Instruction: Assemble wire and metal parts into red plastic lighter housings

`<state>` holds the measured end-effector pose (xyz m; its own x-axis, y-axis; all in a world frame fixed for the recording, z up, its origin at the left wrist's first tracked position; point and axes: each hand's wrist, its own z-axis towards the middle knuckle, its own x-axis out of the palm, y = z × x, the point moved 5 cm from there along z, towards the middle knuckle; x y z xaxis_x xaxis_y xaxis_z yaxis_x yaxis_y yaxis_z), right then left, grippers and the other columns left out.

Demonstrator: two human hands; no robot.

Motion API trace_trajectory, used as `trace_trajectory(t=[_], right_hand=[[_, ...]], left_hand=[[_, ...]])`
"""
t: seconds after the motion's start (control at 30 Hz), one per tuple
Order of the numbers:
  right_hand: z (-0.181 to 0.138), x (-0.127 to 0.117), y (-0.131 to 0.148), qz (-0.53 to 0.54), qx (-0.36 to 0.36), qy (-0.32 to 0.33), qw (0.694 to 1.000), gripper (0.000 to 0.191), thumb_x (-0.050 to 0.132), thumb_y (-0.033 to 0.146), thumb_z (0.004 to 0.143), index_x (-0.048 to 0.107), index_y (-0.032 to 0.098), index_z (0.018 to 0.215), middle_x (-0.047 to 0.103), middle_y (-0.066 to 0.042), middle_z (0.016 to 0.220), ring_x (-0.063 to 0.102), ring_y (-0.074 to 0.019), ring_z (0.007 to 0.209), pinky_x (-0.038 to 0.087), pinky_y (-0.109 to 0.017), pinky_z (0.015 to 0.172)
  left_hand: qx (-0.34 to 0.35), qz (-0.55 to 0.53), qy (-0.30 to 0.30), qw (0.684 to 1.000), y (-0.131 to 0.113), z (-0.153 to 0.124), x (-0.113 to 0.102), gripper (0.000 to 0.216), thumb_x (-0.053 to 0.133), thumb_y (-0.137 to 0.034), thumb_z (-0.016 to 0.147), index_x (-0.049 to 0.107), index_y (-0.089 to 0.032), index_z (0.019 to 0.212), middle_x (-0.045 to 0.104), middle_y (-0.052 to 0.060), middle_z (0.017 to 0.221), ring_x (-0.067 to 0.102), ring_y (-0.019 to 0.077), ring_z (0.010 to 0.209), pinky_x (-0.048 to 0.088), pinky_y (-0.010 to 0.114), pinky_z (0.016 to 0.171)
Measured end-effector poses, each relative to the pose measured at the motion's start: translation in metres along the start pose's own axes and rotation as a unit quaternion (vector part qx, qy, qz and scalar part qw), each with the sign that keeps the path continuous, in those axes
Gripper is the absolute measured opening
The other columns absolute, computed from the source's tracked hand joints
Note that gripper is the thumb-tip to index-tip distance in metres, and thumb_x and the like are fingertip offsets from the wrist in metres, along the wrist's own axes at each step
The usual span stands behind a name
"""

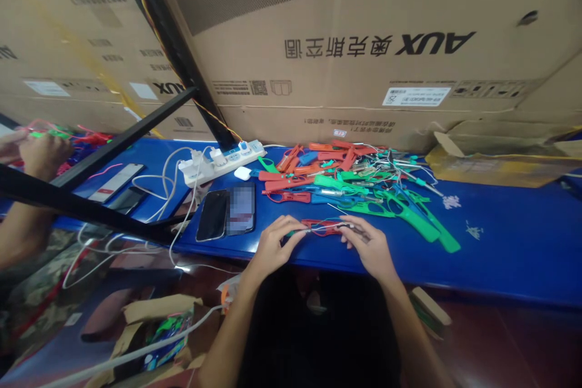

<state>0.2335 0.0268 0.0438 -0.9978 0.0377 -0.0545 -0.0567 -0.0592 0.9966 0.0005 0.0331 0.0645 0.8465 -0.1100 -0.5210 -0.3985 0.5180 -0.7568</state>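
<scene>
My left hand (276, 241) and my right hand (369, 242) rest at the front edge of the blue table (509, 236). Between them lies a red plastic piece with a thin white wire (324, 227). Fingers of both hands are pinched closed on its two ends. Just behind it spreads a pile of red, green and blue plastic pieces (350, 185) tangled with wires.
Two phones (227, 212) lie left of my hands, behind them a white power strip (222, 160) with chargers and cables. Big cardboard boxes (364, 42) wall the back. Another person's hand (40, 154) works at far left. An open box (154, 327) sits below.
</scene>
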Motion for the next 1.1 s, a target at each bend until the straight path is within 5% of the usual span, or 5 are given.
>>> trace_trajectory(t=[1.1], right_hand=[[-0.0019,0.0062,-0.0007,-0.016,0.015,0.035,0.999,0.033,0.077,0.050,0.082,0.069,0.020,0.095,0.073,-0.005,0.080,0.068,-0.0177,0.066,0.054,-0.028,0.057]], left_hand=[[-0.072,-0.065,-0.051,0.994,0.0077,0.0016,-0.0064,0.018,0.061,-0.031,0.100,0.076,-0.021,0.102,0.071,0.006,0.096,0.065,0.0195,0.092,0.047,0.032,0.085]])
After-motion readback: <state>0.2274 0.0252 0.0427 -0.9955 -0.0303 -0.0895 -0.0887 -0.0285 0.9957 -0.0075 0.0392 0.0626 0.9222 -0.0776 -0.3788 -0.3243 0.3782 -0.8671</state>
